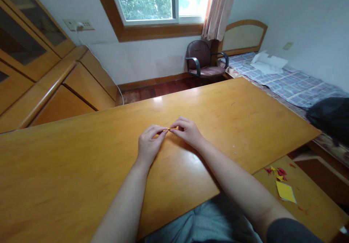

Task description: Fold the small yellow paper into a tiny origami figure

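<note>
Between my fingertips, just above the wooden table (89, 155), is a small thin piece of yellow folded paper (169, 129). My left hand (149, 141) pinches its left end between thumb and forefinger. From the other side my right hand (187, 130) grips the right end in the same way, its other fingers curled. The two hands nearly meet, and the fingertips cover most of the paper, so its exact shape is hidden.
On a lower surface at the right lie a stack of yellow square paper (285, 191) and several small red and yellow folded paper pieces (280, 173). A brown armchair (200, 57) stands beyond the table. A bed (297, 86) with a black bag (331, 117) is at the right.
</note>
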{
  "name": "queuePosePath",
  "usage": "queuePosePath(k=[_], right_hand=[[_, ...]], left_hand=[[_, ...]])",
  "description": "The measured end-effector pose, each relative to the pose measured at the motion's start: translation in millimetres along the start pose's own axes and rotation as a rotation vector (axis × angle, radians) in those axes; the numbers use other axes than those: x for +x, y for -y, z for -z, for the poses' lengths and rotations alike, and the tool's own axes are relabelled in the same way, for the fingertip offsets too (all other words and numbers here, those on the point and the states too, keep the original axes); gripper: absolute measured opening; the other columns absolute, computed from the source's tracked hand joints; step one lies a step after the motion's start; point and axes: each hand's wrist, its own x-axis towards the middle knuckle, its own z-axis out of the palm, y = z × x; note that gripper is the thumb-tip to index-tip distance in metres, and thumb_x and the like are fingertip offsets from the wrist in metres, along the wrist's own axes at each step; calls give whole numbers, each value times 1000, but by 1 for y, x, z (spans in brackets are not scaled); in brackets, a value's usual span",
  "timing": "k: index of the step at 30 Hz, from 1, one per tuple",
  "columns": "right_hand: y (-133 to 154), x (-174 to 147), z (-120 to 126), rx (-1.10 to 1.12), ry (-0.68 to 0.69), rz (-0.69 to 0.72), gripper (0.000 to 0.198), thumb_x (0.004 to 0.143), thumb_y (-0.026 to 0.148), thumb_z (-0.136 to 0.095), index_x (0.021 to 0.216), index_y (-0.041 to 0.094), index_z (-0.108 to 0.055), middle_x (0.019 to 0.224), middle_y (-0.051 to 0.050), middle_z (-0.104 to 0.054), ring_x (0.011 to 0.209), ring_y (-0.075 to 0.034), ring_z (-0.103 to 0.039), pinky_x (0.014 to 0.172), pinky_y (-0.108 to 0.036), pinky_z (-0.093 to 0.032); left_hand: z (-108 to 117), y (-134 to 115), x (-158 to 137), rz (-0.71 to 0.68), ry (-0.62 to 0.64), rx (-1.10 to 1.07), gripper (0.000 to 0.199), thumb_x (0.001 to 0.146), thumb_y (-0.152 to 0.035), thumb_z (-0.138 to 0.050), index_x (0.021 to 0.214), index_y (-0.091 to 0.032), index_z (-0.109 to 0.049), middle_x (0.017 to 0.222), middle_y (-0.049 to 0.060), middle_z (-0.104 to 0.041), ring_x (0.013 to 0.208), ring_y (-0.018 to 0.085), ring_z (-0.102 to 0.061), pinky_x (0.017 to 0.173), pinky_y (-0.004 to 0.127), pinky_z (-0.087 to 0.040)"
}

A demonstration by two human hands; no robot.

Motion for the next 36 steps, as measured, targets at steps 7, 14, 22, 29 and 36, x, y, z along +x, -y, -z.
queuePosePath(k=[7, 14, 22, 29, 36], right_hand=[[0, 0, 3, -24, 8, -15, 13, 87, 31, -69, 80, 21, -75, 79, -3, -66, 67, -13, -56, 64, -27, -45], [2, -1, 4, -16, -8, -34, 13, 85, 31, -72, 77, 21, -75, 76, -3, -67, 66, -13, -58, 62, -27, -45], [6, 0, 4, 44, -8, -58, 13, 83, 31, -73, 76, 20, -75, 75, -3, -66, 64, -13, -56, 61, -27, -44], [5, 0, 4, 66, 18, -89, 11, 81, 27, -75, 74, 20, -75, 75, -3, -66, 64, -13, -56, 63, -27, -46], [5, -1, 2, 155, 73, -130, 12, 81, 26, -75, 73, 17, -74, 75, -2, -64, 56, -9, -57, 57, -23, -47]], left_hand=[[1, 0, 1, -27, 30, 12, 10, 85, -31, -69, 86, -25, -77, 82, 4, -71, 77, 17, -64, 75, 27, -49], [1, -1, 2, 43, 48, -39, 11, 83, -34, -70, 82, -24, -76, 81, 4, -71, 76, 18, -63, 74, 28, -49], [1, 4, 1, 78, 53, -113, 10, 81, -32, -73, 79, -22, -76, 80, 4, -72, 76, 18, -65, 73, 28, -49], [-1, 10, 1, 153, 69, -177, 14, 75, -32, -77, 71, -19, -72, 72, 3, -69, 68, 15, -62, 65, 25, -46], [-1, 15, -1, 225, 108, -252, 19, 71, -30, -78, 64, -17, -65, 66, 0, -63, 62, 12, -56, 60, 23, -43]])
